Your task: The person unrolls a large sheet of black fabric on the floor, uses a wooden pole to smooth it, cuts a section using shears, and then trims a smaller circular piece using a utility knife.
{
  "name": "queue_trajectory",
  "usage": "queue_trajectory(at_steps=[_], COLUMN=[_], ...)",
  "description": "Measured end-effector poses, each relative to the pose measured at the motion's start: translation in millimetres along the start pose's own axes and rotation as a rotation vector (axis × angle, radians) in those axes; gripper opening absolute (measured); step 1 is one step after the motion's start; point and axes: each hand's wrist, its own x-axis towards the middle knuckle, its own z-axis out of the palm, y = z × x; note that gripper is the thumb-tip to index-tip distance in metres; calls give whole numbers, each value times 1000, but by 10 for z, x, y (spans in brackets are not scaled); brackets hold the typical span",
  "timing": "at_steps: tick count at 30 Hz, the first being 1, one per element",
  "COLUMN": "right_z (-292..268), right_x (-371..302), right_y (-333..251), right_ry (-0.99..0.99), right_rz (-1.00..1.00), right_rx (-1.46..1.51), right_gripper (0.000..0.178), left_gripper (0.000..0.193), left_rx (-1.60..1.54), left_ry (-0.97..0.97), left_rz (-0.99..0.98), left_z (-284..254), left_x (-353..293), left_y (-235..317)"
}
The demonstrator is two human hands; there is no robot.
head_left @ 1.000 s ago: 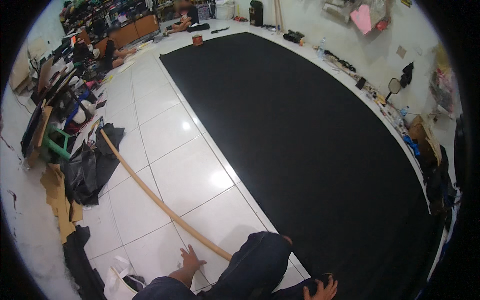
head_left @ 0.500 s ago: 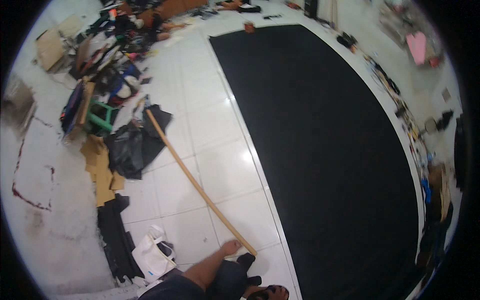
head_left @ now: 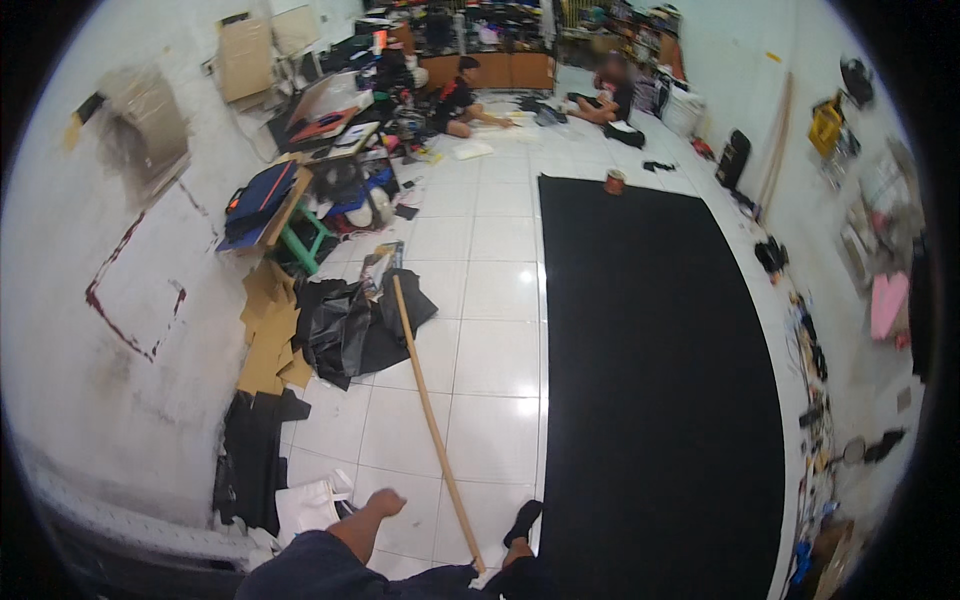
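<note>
Black cloth (head_left: 660,400): lying flat on the floor (head_left: 497,350), probably avoiding creases
Pole (head_left: 429,408): running left of the cloth, likely leaving it uncovered
Red tin (head_left: 614,182): sitting at the cloth's far edge, maybe weighing it down
Left hand (head_left: 386,502): hovering left of the cloth, looking mostly closed, apparently gripping nothing
Right hand: not showing, can't tell

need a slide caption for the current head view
Left hand beside a long tan pole, with a broad black sheet spread on the white tiled floor at right.
</note>
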Motion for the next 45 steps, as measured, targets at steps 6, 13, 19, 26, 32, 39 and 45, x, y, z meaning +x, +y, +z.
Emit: queue_trajectory(at_steps=[6,13,19,26,32,39,45], right_z=[-360,-1685,-2371,-1290,-780,-1345,-1846], right_x=[1300,3805,5157,5737,5918,7076,10323], right_y=[563,-656,-3052,-3067,-2060,-2495,-5644], right_ry=[-204,371,378,-72,-298,20,-8], right_rz=[159,47,53,418,78,-593,335], right_rx=[-226,16,265,-212,-272,-413,-78], right_gripper=[42,36,28,36,27,26,45], left_gripper=[53,52,41,38,27,28,28], left_rx=[-390,-380,350,-47,-736,-958,-881], left_ry=[179,50,-36,-90,139,329,244], left_rz=[185,84,353,207,-115,-46,-300], left_z=[-997,-1235,-1183,-2462,-4438,-6242,-6690], left_x=[147,187,919,2027,3708,4848,5018], left_y=[1091,883,-361,-179,1286,2199,1969])
